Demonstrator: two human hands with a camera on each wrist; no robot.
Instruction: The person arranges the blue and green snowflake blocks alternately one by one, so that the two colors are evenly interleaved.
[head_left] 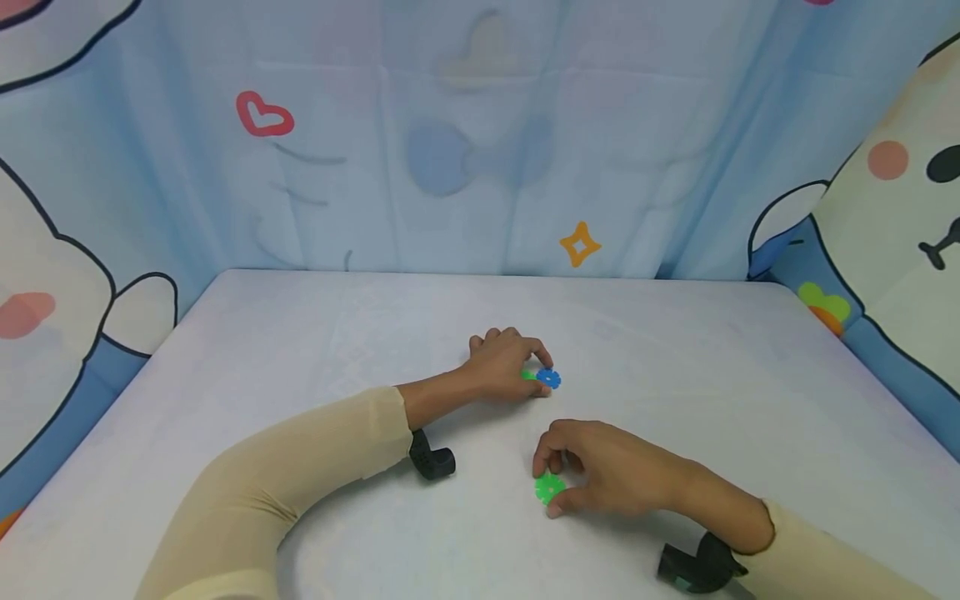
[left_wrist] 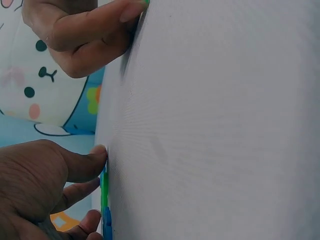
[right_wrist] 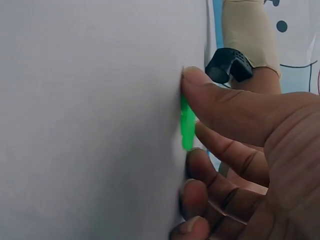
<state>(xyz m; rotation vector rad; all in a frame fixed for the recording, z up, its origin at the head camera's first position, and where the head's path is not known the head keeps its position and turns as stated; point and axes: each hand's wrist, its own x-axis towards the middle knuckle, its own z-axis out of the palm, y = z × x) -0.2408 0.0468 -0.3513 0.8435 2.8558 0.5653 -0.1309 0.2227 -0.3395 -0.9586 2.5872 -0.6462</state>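
My left hand (head_left: 502, 367) is around the middle of the table, its thumb and index finger at opposite edges of a blue notched plastic disc (head_left: 550, 379). Close against the blue one is a green disc (head_left: 528, 375), partly hidden by the hand; whether the two are joined I cannot tell. Nearer the front, my right hand (head_left: 611, 467) pinches another green notched disc (head_left: 549, 489) by its rim between thumb and fingers. From the right wrist view this green disc (right_wrist: 188, 125) appears edge-on, low at the tabletop beside the thumb.
A white cloth-covered table (head_left: 337, 333) lies under both hands. Behind it hangs a light blue printed curtain (head_left: 465, 150), which also runs along both sides. Black wrist cameras (head_left: 432, 458) are strapped beneath both beige sleeves.
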